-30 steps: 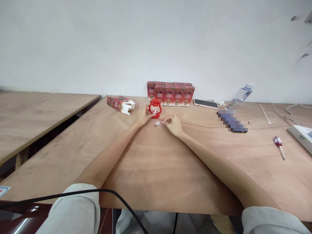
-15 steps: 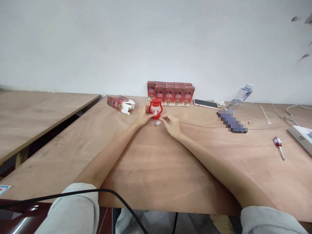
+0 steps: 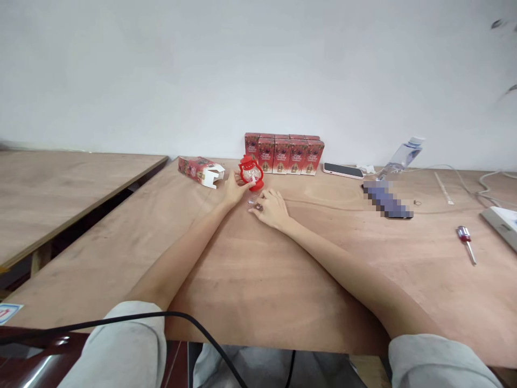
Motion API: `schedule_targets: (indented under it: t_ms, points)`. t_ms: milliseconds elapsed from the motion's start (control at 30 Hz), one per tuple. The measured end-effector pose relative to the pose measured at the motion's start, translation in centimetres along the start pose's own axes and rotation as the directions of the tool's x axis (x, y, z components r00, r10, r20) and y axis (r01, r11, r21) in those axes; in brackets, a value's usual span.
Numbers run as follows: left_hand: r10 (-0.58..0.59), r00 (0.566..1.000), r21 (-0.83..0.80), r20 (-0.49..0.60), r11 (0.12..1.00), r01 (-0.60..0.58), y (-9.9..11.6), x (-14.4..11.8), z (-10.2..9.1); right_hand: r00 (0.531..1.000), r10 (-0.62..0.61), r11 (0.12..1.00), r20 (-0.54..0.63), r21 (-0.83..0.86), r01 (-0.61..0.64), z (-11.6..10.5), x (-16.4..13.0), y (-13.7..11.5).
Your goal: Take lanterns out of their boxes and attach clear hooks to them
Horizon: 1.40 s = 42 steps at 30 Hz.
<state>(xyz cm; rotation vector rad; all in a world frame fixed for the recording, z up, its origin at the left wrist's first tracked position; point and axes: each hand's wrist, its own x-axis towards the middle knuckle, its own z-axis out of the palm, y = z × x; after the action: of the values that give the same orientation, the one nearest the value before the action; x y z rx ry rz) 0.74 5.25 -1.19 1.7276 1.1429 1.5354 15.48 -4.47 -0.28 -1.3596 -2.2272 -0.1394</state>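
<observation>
A small red lantern (image 3: 254, 173) with a clear globe leans to the left in my left hand (image 3: 233, 191), whose fingers and thumb are closed on its lower left side. To the right and a little nearer, my right hand (image 3: 273, 209) rests low on the wooden table, fingers bent and thumb curled in. Small pale and wire-like pieces (image 3: 251, 201) lie at its fingertips. A small dark bit shows between thumb and fingers, too small to name. The fingers partly cover the pieces.
Red printed boxes (image 3: 281, 156) stand in rows against the wall. An opened box (image 3: 201, 171) lies on its side at left. To the right are a phone (image 3: 343, 171), a tilted water bottle (image 3: 399, 160), a blurred-out dark item (image 3: 386, 200) and a screwdriver (image 3: 466, 244). A black cable (image 3: 177, 314) crosses in front.
The lantern has gone from upright to tilted left and shifted slightly left with my left hand. My right hand has left the lantern's base and moved left and down over the small pieces.
</observation>
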Motion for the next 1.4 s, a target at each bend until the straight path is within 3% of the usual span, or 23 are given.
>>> schedule_targets:
  t_ms: [233,400,633,933,1100,1167,1267,1400]
  points:
    - [0.021,0.999,-0.006,0.048,1.0,-0.021,-0.2,0.1,0.0,0.987,-0.136,0.989,0.083,-0.053,0.14,-0.8,-1.1,0.2]
    - [0.047,0.985,-0.033,0.166,0.999,-0.042,0.1,-0.1,0.1,0.968,-0.235,0.97,0.086,0.083,0.228,-1.6,-2.7,1.5]
    - [0.034,0.987,-0.002,0.158,0.999,-0.035,0.2,-0.2,0.0,0.989,-0.141,0.985,0.034,0.106,0.137,-1.4,-3.2,2.2]
    - [-0.033,0.946,-0.071,0.322,0.996,0.058,-0.3,-0.3,0.2,0.992,-0.113,0.992,0.057,0.053,0.11,-1.5,-3.1,1.9]
    - [-0.02,0.962,0.121,0.273,0.993,-0.014,0.0,-1.5,-1.9,0.995,-0.086,0.995,0.051,0.059,0.083,-1.7,-3.2,1.9]
    - [-0.022,0.934,0.208,0.358,0.976,-0.057,0.4,-2.0,-3.5,0.999,-0.034,0.996,0.018,0.087,0.032,-1.8,-3.2,1.9]
    - [0.01,0.85,0.289,0.526,0.938,-0.19,1.1,-2.4,-5.6,0.987,0.155,0.984,-0.041,0.096,-0.15,-1.9,-3.0,2.4]
    - [0.042,0.817,0.318,0.576,0.908,-0.271,1.5,-2.6,-6.3,0.935,0.354,0.931,0.008,0.089,-0.354,-1.4,-2.5,3.4]
